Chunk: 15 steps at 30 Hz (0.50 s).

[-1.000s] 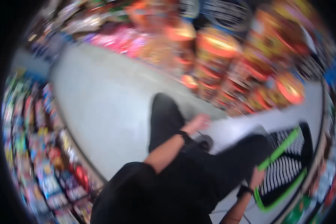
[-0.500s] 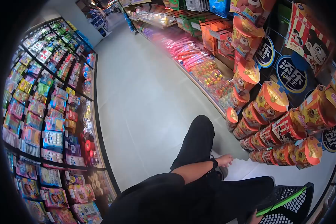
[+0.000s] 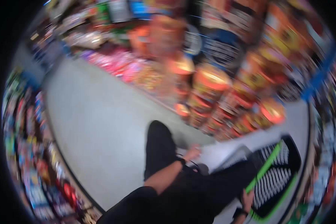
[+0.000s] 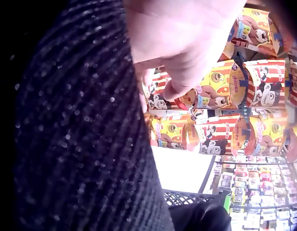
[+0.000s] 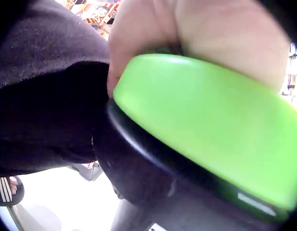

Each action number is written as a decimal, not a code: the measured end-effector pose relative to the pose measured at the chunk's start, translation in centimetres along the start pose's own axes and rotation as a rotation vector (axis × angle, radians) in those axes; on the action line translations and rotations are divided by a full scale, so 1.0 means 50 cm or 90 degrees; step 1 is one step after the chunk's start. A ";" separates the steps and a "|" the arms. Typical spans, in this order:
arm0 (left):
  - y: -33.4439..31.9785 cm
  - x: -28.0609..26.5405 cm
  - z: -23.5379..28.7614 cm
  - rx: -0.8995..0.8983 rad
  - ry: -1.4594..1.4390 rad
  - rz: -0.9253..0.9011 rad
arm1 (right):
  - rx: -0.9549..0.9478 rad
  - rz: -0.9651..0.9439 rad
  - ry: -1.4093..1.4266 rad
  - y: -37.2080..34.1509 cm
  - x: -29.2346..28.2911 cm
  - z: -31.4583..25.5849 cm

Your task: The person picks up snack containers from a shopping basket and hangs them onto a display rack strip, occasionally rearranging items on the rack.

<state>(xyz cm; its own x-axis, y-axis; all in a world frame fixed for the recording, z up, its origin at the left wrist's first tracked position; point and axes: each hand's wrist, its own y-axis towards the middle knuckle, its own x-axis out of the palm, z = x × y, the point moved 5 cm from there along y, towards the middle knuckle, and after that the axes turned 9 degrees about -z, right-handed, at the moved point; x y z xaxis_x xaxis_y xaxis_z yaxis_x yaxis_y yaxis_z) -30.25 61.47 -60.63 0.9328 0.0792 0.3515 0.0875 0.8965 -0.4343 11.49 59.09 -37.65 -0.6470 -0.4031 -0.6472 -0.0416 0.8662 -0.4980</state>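
Note:
In the head view my left hand point(image 3: 192, 152) hangs in front of the legs, blurred. The left wrist view shows that hand point(image 4: 184, 36) with fingers loosely bent and nothing visible in them; cups of snacks point(image 4: 220, 89) are behind it. My right hand point(image 3: 247, 199) grips the green handle point(image 3: 266, 166) of a black mesh basket point(image 3: 274, 183) at the lower right. Up close in the right wrist view, the palm point(image 5: 225, 33) lies against the wide green handle point(image 5: 201, 110), and most of the fingers are hidden.
Orange and red snack cups point(image 3: 209, 80) hang in rows on a rack ahead, beside pink packets point(image 3: 117, 69) on a low shelf. Shelves of small packages point(image 3: 41, 179) line the left side, and more goods point(image 3: 324, 175) stand at the right. Pale floor point(image 3: 97, 108) runs between.
Since half a second ago the head view has swung, shifting the rack, legs and left hand leftward in it. More of the basket and the right hand shows. The right hand keeps hold of the handle.

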 end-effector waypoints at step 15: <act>-0.034 0.048 0.157 -0.209 -0.056 0.015 | 0.013 0.114 -0.223 -0.146 -0.222 -0.223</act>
